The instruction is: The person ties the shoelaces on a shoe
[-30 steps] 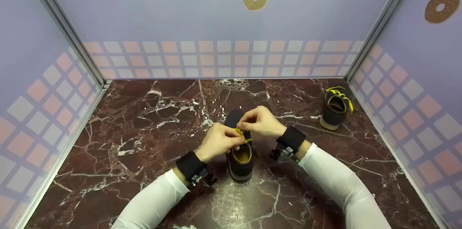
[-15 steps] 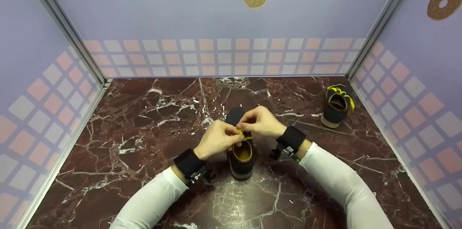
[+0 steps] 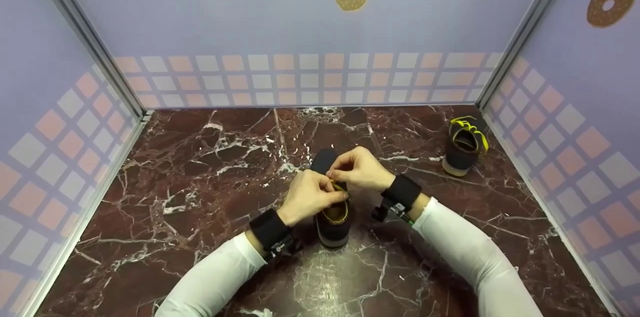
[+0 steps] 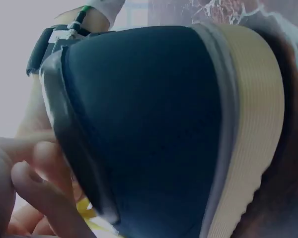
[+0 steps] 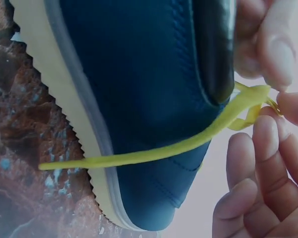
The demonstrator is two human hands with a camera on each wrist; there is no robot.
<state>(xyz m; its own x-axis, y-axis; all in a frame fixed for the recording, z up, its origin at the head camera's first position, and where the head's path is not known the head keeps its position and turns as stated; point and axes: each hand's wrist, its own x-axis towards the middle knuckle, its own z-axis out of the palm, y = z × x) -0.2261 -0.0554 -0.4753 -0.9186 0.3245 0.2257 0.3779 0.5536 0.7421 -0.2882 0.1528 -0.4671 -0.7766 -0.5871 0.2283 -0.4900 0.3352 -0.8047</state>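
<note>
A dark shoe (image 3: pixel 333 233) with a pale sole stands on the marbled surface, toe pointing away, its heel nearest me. My right hand (image 3: pixel 362 169) is over the front of its opening, pinching the yellow shoelace (image 5: pixel 164 150) between thumb and fingertips. One lace end hangs across the shoe's side in the right wrist view. My left hand (image 3: pixel 309 196) is close beside the right, its thumb reaching across the opening and index finger bent near the lace. I cannot tell whether its fingers grip the lace. In the left wrist view the shoe (image 4: pixel 149 124) hides most of the lace.
A second dark shoe (image 3: pixel 460 157) with yellow laces tied in a bow stands at the back right near the side wall. Patterned panels (image 3: pixel 310 79) enclose the back and both sides of the red-brown marbled surface (image 3: pixel 200 217).
My left hand has turned slightly, and its thumb has moved right across the shoe's opening. The right hand keeps its pinch in nearly the same place. Both shoes stay put.
</note>
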